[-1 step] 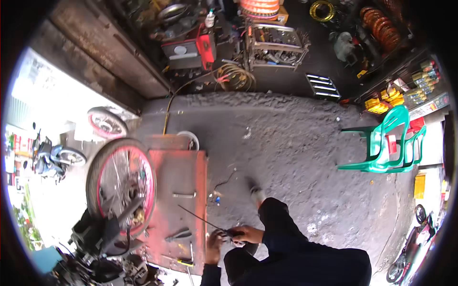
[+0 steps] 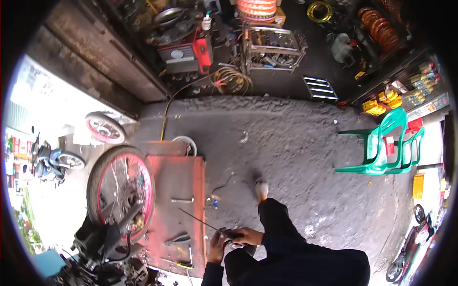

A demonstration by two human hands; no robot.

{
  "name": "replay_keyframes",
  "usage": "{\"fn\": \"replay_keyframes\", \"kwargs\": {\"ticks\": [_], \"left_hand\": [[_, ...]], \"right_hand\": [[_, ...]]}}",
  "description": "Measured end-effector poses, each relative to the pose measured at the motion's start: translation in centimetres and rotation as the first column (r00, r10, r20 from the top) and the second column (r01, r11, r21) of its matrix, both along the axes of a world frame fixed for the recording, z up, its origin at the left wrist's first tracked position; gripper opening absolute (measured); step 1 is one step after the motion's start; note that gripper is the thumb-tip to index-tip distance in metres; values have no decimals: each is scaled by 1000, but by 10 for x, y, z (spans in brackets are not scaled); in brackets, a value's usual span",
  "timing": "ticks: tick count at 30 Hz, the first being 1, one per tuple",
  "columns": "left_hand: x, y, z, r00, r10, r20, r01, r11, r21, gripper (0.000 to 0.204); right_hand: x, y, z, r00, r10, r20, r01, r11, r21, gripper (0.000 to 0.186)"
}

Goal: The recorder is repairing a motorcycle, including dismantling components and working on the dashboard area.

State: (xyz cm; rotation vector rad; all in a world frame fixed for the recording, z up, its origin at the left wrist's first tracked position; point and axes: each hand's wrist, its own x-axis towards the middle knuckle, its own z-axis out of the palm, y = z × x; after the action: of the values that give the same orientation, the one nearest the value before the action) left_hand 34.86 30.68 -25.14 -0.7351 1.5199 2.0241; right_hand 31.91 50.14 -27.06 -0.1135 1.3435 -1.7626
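Low in the middle, my left hand (image 2: pixel 217 248) and my right hand (image 2: pixel 249 236) are close together above my lap. Between them is a small dark part (image 2: pixel 232 234), whose kind I cannot make out. My right hand is closed around it, and the fingertips of my left hand pinch at its left side. A long thin dark rod or cable (image 2: pixel 200 220) sticks out from the hands toward the upper left, over a red work platform (image 2: pixel 176 167). Pliers (image 2: pixel 178 238), a metal wrench (image 2: pixel 182 200) and a yellow-handled screwdriver (image 2: pixel 183 265) lie on the platform.
At left stands a motorcycle wheel with a pink rim (image 2: pixel 121 190), beside dark motorcycle parts (image 2: pixel 98 248). A loose wheel (image 2: pixel 105 127) lies farther off. Green plastic chairs (image 2: pixel 381 148) stand at right. A tool cart (image 2: pixel 274 45) and a coiled hose (image 2: pixel 233 80) are at the back.
My left hand has shifted slightly up and right, closer against the dark part. The whole view has moved a little. The tools on the platform lie as before.
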Motion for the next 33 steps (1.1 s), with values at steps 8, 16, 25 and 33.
{"fn": "replay_keyframes", "kwargs": {"ticks": [8,16,25,33], "left_hand": [[-230,178,-1,969,65,239,-37,992,-117,26],[-435,216,-77,946,-284,156,324,851,-414,29],[-598,264,-153,591,-752,292,754,387,-530,37],[-615,408,-165,748,19,664,-53,998,31,22]], "right_hand": [[-200,165,-1,952,284,-113,-208,874,440,34],[-498,339,-80,970,-31,-239,202,649,734,33],[-808,480,-225,935,219,-278,239,190,952,33],[-1032,543,-469,952,272,-138,104,137,985,20]]}}
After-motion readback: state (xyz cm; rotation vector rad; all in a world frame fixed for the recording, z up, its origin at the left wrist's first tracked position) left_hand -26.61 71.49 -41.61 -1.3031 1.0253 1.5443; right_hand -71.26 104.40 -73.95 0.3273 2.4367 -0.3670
